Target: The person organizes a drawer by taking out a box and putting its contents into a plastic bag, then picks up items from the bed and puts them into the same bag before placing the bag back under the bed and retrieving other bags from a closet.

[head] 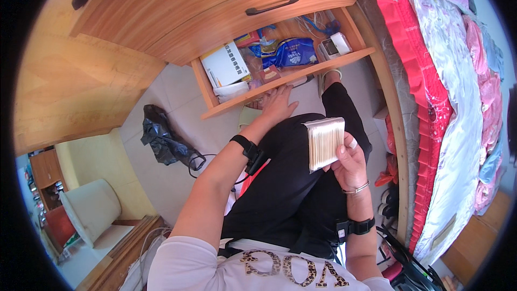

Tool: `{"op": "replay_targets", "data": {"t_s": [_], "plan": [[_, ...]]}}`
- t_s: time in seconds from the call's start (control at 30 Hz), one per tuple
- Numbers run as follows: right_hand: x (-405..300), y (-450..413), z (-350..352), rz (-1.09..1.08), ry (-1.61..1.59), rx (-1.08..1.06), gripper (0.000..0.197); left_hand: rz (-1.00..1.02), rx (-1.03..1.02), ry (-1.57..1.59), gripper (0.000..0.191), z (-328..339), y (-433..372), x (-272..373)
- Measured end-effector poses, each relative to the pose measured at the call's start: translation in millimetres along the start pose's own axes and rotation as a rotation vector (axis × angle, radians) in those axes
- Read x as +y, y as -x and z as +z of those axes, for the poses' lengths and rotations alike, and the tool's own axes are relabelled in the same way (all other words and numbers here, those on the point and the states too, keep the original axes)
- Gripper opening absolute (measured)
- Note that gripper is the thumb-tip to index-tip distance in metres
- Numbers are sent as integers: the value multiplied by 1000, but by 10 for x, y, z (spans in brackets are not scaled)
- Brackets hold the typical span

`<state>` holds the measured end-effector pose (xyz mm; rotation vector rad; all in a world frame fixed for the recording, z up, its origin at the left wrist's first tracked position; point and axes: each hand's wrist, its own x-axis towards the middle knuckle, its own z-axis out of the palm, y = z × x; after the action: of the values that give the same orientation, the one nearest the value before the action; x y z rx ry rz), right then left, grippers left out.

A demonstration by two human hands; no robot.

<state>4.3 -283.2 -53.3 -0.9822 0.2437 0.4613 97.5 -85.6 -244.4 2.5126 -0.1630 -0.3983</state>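
My right hand (350, 158) grips a clear plastic pack of cotton swabs (324, 145) by its edge, above my lap. My left hand (278, 104) is against the front board of a pulled-out wooden drawer (323, 70), holding nothing, thumb spread away from the fingers. Inside the drawer lie a white carton with writing (227, 65), a blue Vinda tissue pack (297, 50), a small white device with a dark screen (336, 45) and tangled cables (313, 23). A folded white packet (231, 91) sits in the near left corner.
A dark handle (272, 5) juts from the drawer front above. On the tiled floor at left lies a black plastic bag (165, 139). A bed with a red ruffled cover (432, 101) borders the right side. Dark shoes (388, 202) stand beneath it. A pale bucket (93, 210) is lower left.
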Motion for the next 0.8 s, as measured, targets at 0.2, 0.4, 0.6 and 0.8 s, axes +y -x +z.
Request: {"op": "replay_targets", "data": {"t_s": [0.2,0.4,0.6,0.8], "plan": [[1,-12,5,17,-22,7,36,-47,-55,5,63,-279,-200,-74],[-2,-36,-2,24,-41,0,37,-51,-43,-69,66,-533,-563,-286],[-29,-40,-2,42,-70,-13,39,-82,-11,-78,71,-699,-881,-429],[-32,-29,3,61,-82,-6,42,-45,63,-81,72,-693,-1181,-701]]}}
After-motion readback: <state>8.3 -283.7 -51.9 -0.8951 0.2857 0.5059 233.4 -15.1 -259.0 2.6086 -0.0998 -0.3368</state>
